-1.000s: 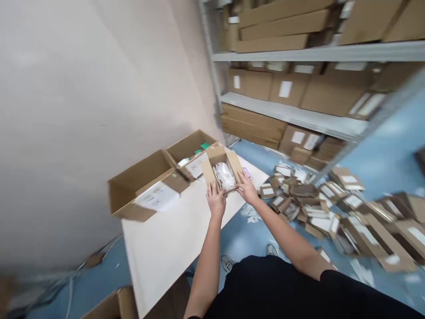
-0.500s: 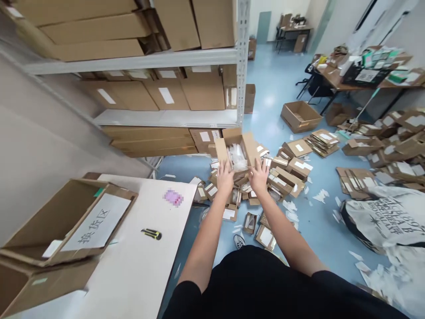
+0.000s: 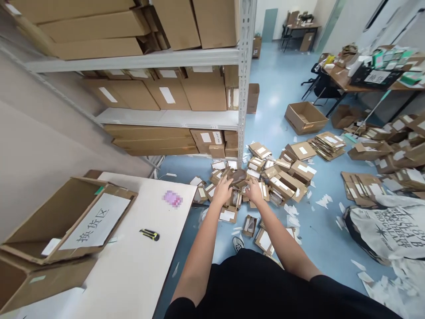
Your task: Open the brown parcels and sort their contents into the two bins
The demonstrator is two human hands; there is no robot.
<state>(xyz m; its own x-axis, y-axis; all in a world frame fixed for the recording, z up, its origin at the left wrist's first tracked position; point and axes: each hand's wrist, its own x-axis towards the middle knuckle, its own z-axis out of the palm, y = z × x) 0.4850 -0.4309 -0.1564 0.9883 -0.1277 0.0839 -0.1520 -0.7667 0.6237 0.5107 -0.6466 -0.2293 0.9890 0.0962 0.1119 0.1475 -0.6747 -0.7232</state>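
My left hand reaches out over a floor pile of small cardboard boxes, fingers apart and holding nothing. Level with it on the other side is my right hand, its fingers spread and slightly curled, also bare. Between the hands and just beyond them shows a brown, blurred shape; I cannot make out whether it is the box held before. Close to my shoe lies a small opened carton with pale stuff inside.
On my left a white table bears a yellow-black utility knife and a large labelled carton. Box-filled metal shelving stands ahead. Right are an open carton, flattened boxes, paper scraps and a white printed sack.
Both hands have let go of the open box with white packing in it and drawn slightly closer together. The box no longer shows between them. The view has shifted slightly.
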